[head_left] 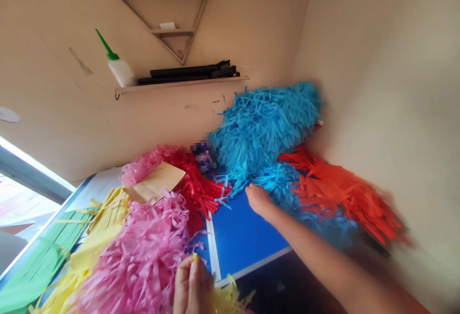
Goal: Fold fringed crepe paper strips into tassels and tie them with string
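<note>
Yellow paper fringe (229, 299) pinched in L hand (192, 280), pink fringe (143, 249) just left of it; R hand (258, 201) curled, can't tell if holding anything, blue fringe (266, 132) just beyond.

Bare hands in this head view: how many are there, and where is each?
2. The left hand is at the bottom centre, pinching a yellow bit; the right hand is over the blue tabletop, near the blue fringed paper.

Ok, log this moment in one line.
left hand: pinching something yellow | right hand: near blue fringe, grip unclear | pink fringe: on table
</note>
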Tool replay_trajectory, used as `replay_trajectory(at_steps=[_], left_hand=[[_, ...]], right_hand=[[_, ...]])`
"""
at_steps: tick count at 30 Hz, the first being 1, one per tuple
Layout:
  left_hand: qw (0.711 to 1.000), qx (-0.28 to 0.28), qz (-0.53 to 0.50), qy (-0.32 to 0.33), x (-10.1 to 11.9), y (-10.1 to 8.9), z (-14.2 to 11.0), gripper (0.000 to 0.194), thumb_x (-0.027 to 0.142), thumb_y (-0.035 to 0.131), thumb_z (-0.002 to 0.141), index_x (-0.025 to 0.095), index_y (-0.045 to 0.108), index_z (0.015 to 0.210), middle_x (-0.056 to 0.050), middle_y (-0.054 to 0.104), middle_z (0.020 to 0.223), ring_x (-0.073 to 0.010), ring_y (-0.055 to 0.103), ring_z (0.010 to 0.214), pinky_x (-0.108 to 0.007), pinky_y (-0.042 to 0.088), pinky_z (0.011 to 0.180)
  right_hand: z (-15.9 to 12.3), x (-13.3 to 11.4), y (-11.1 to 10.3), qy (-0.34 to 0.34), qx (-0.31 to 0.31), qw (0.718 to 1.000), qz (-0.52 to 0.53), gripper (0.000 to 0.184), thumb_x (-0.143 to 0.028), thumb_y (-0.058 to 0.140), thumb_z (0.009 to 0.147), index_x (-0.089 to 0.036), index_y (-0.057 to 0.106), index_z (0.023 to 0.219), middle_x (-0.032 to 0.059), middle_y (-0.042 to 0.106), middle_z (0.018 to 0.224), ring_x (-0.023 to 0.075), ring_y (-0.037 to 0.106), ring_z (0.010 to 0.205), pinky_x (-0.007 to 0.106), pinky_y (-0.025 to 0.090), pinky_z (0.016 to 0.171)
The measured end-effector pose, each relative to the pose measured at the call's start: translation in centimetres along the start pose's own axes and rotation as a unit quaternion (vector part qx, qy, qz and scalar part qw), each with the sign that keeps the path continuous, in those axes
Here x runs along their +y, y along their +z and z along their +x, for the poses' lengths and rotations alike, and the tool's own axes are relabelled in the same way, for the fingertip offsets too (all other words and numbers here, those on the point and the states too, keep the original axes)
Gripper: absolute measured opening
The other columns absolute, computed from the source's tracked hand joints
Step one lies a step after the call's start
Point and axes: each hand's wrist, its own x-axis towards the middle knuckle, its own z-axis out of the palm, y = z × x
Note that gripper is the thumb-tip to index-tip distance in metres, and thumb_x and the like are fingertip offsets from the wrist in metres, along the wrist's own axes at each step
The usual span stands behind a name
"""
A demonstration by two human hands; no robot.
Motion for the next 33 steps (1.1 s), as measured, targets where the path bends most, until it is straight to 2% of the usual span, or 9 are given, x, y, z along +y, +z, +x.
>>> replay_trajectory(at_steps=[5,9,12,14,15,19,24,27,33], left_hand=[[0.993,-0.093,0.050,-0.048,-0.3,0.6,-0.7,0.047,0.067,0.069,0.074,0.022,0.058,0.078,0.008,0.044,0.056,-0.0090,0.041,0.051,-0.019,0.037,0.049],[0.986,-0.146,0.068,-0.041,-0.8,0.1,-0.2,0.048,0.067,0.072,0.071,0.021,0.061,0.074,0.006,0.046,0.057,-0.0104,0.043,0.051,-0.021,0.038,0.049],[0.980,-0.174,0.076,-0.053,-0.9,0.2,-0.4,0.044,0.064,0.070,0.075,0.020,0.063,0.076,0.006,0.049,0.060,-0.0105,0.044,0.054,-0.020,0.039,0.051],[0.979,-0.182,0.080,-0.050,-0.9,0.4,-0.9,0.040,0.061,0.069,0.079,0.020,0.065,0.078,0.004,0.055,0.066,-0.0121,0.050,0.062,-0.020,0.044,0.059],[0.978,-0.188,0.079,-0.052,-0.9,0.5,-1.2,0.039,0.059,0.069,0.079,0.020,0.066,0.079,0.001,0.061,0.072,-0.0144,0.056,0.070,-0.021,0.047,0.066],[0.972,-0.211,0.043,-0.091,-1.5,0.8,-2.2,0.040,0.058,0.074,0.074,0.019,0.069,0.078,-0.008,0.073,0.097,-0.0269,0.064,0.104,-0.035,0.049,0.094],[0.971,-0.196,-0.013,-0.135,-2.6,1.0,-2.9,0.041,0.058,0.079,0.070,0.018,0.070,0.076,-0.004,0.073,0.086,-0.0223,0.066,0.093,-0.031,0.049,0.090],[0.966,-0.195,-0.042,-0.163,-2.5,1.1,-3.0,0.039,0.056,0.081,0.069,0.019,0.070,0.077,-0.002,0.072,0.084,-0.0208,0.065,0.094,-0.030,0.048,0.090],[0.964,-0.202,-0.037,-0.166,-2.3,0.9,-3.1,0.040,0.056,0.080,0.070,0.019,0.069,0.078,-0.005,0.074,0.091,-0.0244,0.066,0.102,-0.033,0.047,0.097]], right_hand=[[-1.7,-2.0,-1.4,-0.035,0.007,0.998,0.057,0.013,-0.009,0.059,0.093,-0.013,0.071,0.096,0.0120,0.071,0.108,0.0248,0.067,0.106,0.041,0.050,0.095],[-7.1,-4.2,-1.4,-0.111,-0.015,0.978,0.176,0.015,-0.012,0.062,0.090,-0.020,0.074,0.095,0.0040,0.075,0.098,0.0168,0.071,0.090,0.025,0.053,0.082],[-11.4,-5.1,0.0,-0.114,-0.053,0.918,0.376,0.007,-0.019,0.066,0.087,-0.017,0.072,0.090,0.0013,0.075,0.087,0.0138,0.070,0.070,0.023,0.055,0.066],[-13.5,-5.0,0.9,-0.101,-0.044,0.855,0.507,0.006,-0.022,0.069,0.083,-0.017,0.073,0.086,0.0019,0.073,0.086,0.0146,0.068,0.069,0.024,0.054,0.065],[-14.2,-4.9,1.3,-0.094,-0.023,0.839,0.536,0.007,-0.022,0.070,0.082,-0.018,0.073,0.087,0.0018,0.073,0.086,0.0148,0.068,0.070,0.024,0.054,0.065],[-15.7,-4.2,2.5,-0.129,0.102,0.886,0.434,0.006,-0.019,0.067,0.086,-0.020,0.074,0.087,0.0028,0.072,0.082,0.0161,0.067,0.075,0.026,0.052,0.070],[-16.4,-3.5,3.6,-0.201,0.198,0.907,0.313,0.018,-0.023,0.059,0.095,-0.022,0.076,0.093,0.0076,0.074,0.089,0.0197,0.069,0.085,0.031,0.054,0.079],[-16.6,-3.1,3.7,-0.197,0.187,0.906,0.325,0.017,-0.026,0.061,0.095,-0.023,0.077,0.097,0.0082,0.073,0.093,0.0202,0.069,0.087,0.031,0.055,0.080],[-16.4,-2.7,2.5,-0.139,0.079,0.892,0.423,0.017,-0.033,0.065,0.092,-0.022,0.077,0.091,0.0061,0.070,0.092,0.0179,0.067,0.083,0.026,0.052,0.069]])
